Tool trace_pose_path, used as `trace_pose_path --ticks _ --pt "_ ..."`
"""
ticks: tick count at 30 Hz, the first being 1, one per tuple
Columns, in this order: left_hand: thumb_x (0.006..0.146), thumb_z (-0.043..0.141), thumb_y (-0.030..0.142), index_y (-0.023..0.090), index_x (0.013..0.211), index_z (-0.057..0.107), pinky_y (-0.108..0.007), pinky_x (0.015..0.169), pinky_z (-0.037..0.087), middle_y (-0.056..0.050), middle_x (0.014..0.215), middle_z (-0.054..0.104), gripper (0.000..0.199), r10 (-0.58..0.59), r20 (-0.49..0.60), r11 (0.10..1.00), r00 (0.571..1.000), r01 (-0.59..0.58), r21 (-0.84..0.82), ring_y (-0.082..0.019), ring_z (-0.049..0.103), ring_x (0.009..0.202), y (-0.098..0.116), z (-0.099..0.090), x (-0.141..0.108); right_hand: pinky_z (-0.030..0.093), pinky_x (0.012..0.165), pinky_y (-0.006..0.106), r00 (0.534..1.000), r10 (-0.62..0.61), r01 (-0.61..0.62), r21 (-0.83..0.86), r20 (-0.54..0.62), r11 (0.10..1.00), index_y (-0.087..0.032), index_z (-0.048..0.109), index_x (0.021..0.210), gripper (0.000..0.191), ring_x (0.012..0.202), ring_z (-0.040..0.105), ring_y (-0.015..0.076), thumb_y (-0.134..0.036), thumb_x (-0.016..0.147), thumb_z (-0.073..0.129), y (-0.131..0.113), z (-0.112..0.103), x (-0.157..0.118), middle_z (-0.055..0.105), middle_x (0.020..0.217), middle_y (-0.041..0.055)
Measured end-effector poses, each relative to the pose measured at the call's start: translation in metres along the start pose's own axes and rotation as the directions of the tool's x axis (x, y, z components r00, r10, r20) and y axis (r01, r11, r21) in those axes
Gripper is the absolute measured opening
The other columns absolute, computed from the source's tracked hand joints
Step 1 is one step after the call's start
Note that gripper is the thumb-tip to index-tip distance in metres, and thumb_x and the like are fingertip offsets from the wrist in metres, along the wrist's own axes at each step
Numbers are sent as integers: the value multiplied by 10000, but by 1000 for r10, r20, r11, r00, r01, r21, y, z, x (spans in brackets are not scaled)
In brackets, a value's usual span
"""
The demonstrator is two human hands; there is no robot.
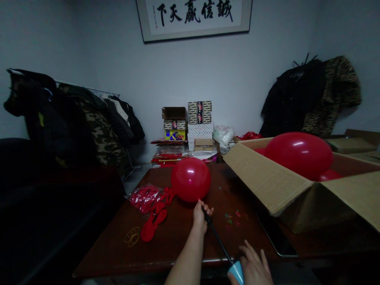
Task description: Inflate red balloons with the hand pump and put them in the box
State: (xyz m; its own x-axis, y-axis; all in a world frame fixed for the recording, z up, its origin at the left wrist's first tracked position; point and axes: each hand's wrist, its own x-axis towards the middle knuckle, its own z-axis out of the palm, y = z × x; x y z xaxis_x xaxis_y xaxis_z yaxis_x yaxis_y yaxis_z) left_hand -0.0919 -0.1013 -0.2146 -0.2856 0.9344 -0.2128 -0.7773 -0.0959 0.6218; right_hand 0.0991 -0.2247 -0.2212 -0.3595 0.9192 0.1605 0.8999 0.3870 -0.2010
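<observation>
A round, inflated red balloon [190, 179] stands above the dark wooden table [103, 245], its neck running down to my left hand [200, 217]. That hand pinches the neck at the tip of a hand pump's black rod [218, 237]. The rod slants down towards me to a light blue pump end [236, 272], and my right hand [253, 265] sits against it at the lower edge of the view. The grip of those fingers is partly cut off by the frame.
An open cardboard box [267, 178] holding big red balloons [298, 155] fills the table's right side. Limp red balloons [154, 217], a bagged bunch [145, 198], and rubber bands [132, 236] lie left. A dark tablet [277, 237] lies near the box. Stacked boxes [190, 126] stand behind.
</observation>
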Motion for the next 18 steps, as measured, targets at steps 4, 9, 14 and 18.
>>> trace_pose_path --ticks 4,9,14,18 --pt "747 593 478 208 669 406 -358 721 482 90 468 414 337 -26 4 999 1000 26 -25 -63 369 381 1 -1 -1 81 1060 570 1000 -15 13 85 27 996 -173 649 956 433 1277 324 316 -502 760 447 -15 -16 23 520 1258 123" --pt "750 596 453 209 687 407 -366 715 484 81 495 434 316 -49 17 998 999 50 -45 -75 408 411 -4 -10 -3 77 1070 532 1000 14 -13 81 -14 997 -132 635 997 446 1266 331 304 -459 760 445 -40 -19 63 536 1224 137" --pt "725 620 457 212 717 417 -333 647 478 59 532 480 318 -76 -21 997 997 76 -15 -117 510 480 -2 -14 -1 89 1065 528 999 33 -30 88 -32 996 -125 629 1015 452 1265 330 308 -448 767 432 -57 -6 89 533 1221 144" --pt "711 621 485 207 679 410 -311 614 465 79 472 443 350 -8 -21 998 1000 9 55 -83 430 394 -1 -16 2 63 1069 527 999 29 -27 87 -23 996 -131 624 1025 450 1275 319 302 -447 790 407 -62 -1 85 532 1230 140"
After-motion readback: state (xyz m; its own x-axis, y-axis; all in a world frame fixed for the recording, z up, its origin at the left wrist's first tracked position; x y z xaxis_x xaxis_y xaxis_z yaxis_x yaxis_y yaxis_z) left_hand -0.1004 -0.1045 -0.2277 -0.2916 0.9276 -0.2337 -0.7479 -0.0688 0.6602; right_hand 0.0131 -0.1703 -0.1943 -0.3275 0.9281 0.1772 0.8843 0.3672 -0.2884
